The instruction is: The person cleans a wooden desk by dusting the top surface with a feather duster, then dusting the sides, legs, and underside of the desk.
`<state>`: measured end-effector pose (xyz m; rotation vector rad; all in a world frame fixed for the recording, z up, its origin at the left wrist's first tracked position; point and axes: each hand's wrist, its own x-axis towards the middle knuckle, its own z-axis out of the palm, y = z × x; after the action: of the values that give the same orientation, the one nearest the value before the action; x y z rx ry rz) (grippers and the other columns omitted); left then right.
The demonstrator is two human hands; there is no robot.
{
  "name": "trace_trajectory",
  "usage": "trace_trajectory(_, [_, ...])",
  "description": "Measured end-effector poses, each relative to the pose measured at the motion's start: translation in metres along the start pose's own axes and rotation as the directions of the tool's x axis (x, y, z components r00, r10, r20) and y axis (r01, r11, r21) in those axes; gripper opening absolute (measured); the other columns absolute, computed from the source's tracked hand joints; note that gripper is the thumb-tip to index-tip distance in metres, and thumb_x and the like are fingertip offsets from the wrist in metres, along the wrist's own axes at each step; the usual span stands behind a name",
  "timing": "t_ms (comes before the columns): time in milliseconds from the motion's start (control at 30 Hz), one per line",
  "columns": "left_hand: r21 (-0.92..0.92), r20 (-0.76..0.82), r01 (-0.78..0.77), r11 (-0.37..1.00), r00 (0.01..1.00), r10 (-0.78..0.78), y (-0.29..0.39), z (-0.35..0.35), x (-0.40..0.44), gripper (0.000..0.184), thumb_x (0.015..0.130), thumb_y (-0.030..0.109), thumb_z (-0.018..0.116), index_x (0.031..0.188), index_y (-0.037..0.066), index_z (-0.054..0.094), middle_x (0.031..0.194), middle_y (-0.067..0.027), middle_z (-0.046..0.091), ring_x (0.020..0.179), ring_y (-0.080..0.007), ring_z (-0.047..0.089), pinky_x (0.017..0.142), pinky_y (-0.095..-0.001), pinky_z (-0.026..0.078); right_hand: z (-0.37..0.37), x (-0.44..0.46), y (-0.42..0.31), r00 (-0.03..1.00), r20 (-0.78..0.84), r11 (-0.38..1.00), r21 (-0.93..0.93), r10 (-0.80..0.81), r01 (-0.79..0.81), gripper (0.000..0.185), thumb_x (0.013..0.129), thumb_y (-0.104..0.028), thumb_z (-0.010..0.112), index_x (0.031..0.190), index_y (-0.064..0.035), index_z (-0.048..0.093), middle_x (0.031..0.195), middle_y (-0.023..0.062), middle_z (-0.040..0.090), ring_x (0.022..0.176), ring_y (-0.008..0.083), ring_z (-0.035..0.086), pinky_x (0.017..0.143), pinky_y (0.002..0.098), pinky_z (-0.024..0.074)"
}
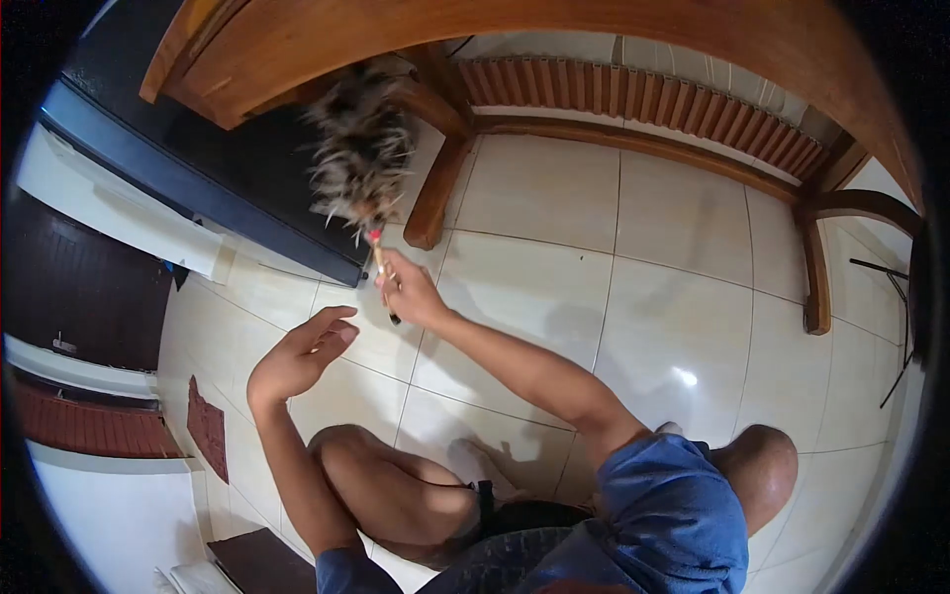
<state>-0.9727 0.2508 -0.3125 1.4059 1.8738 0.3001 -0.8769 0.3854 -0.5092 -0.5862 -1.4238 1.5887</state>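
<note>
A feather duster [361, 158] with grey-brown, blurred plumes points upward in front of me. My right hand [409, 289] is closed around its thin, light-coloured handle, whose dark end pokes out below the fingers. The plumes are beneath the edge of a wooden table [297, 59], close to a wooden leg [438, 193]; whether they touch it I cannot tell. To the left of the handle, my left hand [297, 358] hangs in the air with bent fingers apart, holding nothing.
A long black panel [247, 188] stands at the left of the table. Ribbed wooden slats [633, 94] run along the back above a low rail. Pale tiles [534, 188] cover the floor, with a dark red mat [207, 428] at the left. A thin black stand [896, 287] is at the right.
</note>
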Motion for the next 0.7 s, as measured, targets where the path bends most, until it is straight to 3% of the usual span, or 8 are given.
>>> trace_trajectory(67, [-0.014, 0.007, -0.076, 0.997, 0.997, 0.076, -0.008, 0.001, 0.011, 0.045, 0.103, 0.032, 0.059, 0.137, 0.003, 0.053, 0.110, -0.0114, 0.068, 0.100, -0.0193, 0.062, 0.092, -0.0317, 0.049, 0.001, 0.029, 0.000, 0.996, -0.006, 0.990, 0.105, 0.092, -0.091, 0.037, 0.092, -0.001, 0.058, 0.128, -0.0067, 0.052, 0.075, 0.0118, 0.061, 0.067, 0.0232, 0.067, 0.062, 0.0391, 0.0510])
trace_trajectory(167, [-0.049, 0.051, -0.114, 0.992, 0.992, 0.116, -0.011, -0.002, 0.019, 0.046, 0.103, 0.032, 0.059, 0.137, 0.003, 0.052, 0.109, -0.0114, 0.067, 0.100, -0.0200, 0.062, 0.094, -0.0324, 0.049, 0.021, 0.053, -0.020, 0.999, -0.053, 0.980, 0.197, -0.006, 0.016, 0.035, 0.094, 0.001, 0.055, 0.128, -0.0010, 0.050, 0.075, 0.0044, 0.059, 0.064, 0.0143, 0.063, 0.057, 0.0304, 0.0515])
trace_trajectory(267, [-0.047, 0.100, -0.160, 0.986, 0.981, 0.164, -0.021, -0.006, 0.024, 0.045, 0.102, 0.030, 0.061, 0.136, 0.002, 0.053, 0.108, -0.0118, 0.067, 0.101, -0.0196, 0.063, 0.095, -0.0333, 0.049, 0.046, 0.047, -0.052, 0.981, -0.022, 0.977, 0.088, -0.194, 0.195, 0.032, 0.095, 0.000, 0.056, 0.127, -0.0004, 0.050, 0.078, 0.0050, 0.060, 0.065, 0.0136, 0.064, 0.058, 0.0303, 0.0520])
trace_trajectory(333, [-0.038, 0.095, -0.201, 0.979, 0.974, 0.203, -0.033, -0.004, 0.020, 0.044, 0.101, 0.028, 0.062, 0.136, 0.002, 0.054, 0.109, -0.0118, 0.067, 0.101, -0.0195, 0.063, 0.095, -0.0338, 0.049, 0.061, 0.046, -0.078, 0.973, -0.082, 0.967, 0.122, -0.216, 0.225, 0.032, 0.091, -0.001, 0.061, 0.122, -0.0030, 0.053, 0.073, 0.0098, 0.060, 0.059, 0.0179, 0.065, 0.056, 0.0351, 0.0510])
trace_trajectory(467, [-0.033, 0.042, -0.179, 0.983, 0.983, 0.180, -0.044, -0.009, 0.002, 0.041, 0.101, 0.025, 0.062, 0.134, 0.002, 0.055, 0.107, -0.0111, 0.068, 0.101, -0.0192, 0.063, 0.095, -0.0339, 0.049, 0.069, 0.084, -0.084, 0.991, -0.134, 0.946, 0.320, -0.003, 0.046, 0.012, 0.091, -0.002, 0.060, 0.100, 0.0018, 0.053, 0.069, 0.0103, 0.063, 0.057, 0.0222, 0.068, 0.051, 0.0363, 0.0553])
trace_trajectory(533, [-0.023, -0.028, -0.171, 0.985, 0.985, 0.170, -0.046, -0.008, -0.008, 0.039, 0.101, 0.023, 0.062, 0.133, 0.002, 0.056, 0.106, -0.0106, 0.068, 0.100, -0.0188, 0.063, 0.094, -0.0335, 0.049, 0.062, 0.102, -0.090, 0.983, -0.181, 0.919, 0.384, -0.015, 0.085, 0.010, 0.091, -0.002, 0.060, 0.091, 0.0014, 0.051, 0.069, 0.0114, 0.064, 0.057, 0.0229, 0.069, 0.051, 0.0376, 0.0569])
trace_trajectory(700, [-0.001, 0.005, -0.025, 1.000, 1.000, 0.025, -0.064, -0.003, -0.027, 0.036, 0.102, 0.023, 0.060, 0.130, 0.002, 0.057, 0.102, -0.0101, 0.068, 0.096, -0.0201, 0.065, 0.091, -0.0342, 0.051, 0.067, 0.072, -0.108, 0.977, -0.085, 0.968, 0.147, -0.195, 0.206, 0.028, 0.089, -0.003, 0.061, 0.115, 0.0058, 0.057, 0.069, 0.0128, 0.065, 0.060, 0.0231, 0.070, 0.057, 0.0381, 0.0542])
